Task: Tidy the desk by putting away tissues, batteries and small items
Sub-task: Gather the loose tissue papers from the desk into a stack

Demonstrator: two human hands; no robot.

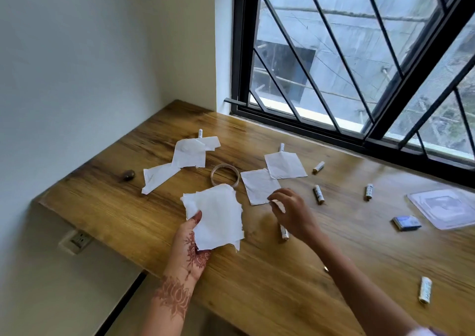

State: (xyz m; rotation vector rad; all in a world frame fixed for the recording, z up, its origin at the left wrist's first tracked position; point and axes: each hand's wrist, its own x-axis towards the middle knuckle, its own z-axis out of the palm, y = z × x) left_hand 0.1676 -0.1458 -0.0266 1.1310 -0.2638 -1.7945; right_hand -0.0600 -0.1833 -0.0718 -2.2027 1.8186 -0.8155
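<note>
- The left hand (pixel 191 238) grips a stack of tissues (pixel 218 214), thumb on top and palm beneath, lifted just off the desk (pixel 257 292). It looks like a collecting pile, kept up so each new sheet can be laid on it.
- The right hand (pixel 289 211) is at the near corner of a flat tissue (pixel 258 185) lying on the desk, fingers curled down over its edge. Whether the corner is pinched I cannot tell; the fingers hide it.
- That sheet overlaps a second tissue (pixel 285 166) at its far corner. Which lies on top is unclear, so a lift may drag the other along.
- More loose tissues (pixel 190 153) sit at the far left, with a long strip (pixel 156 177) trailing from them, well apart from the right hand.
- A clear ring (pixel 225 177) lies between the two tissue groups, partly behind the held stack.
- The batteries are scattered: one near battery (pixel 284 231) lies right under the right wrist and could be nudged, with two more (pixel 318 194) (pixel 369 191) just beyond.
- A blue box (pixel 407 223), a clear packet (pixel 447 207) and a small brown object (pixel 127 175) lie off to the sides, out of the way of this pickup.
</note>
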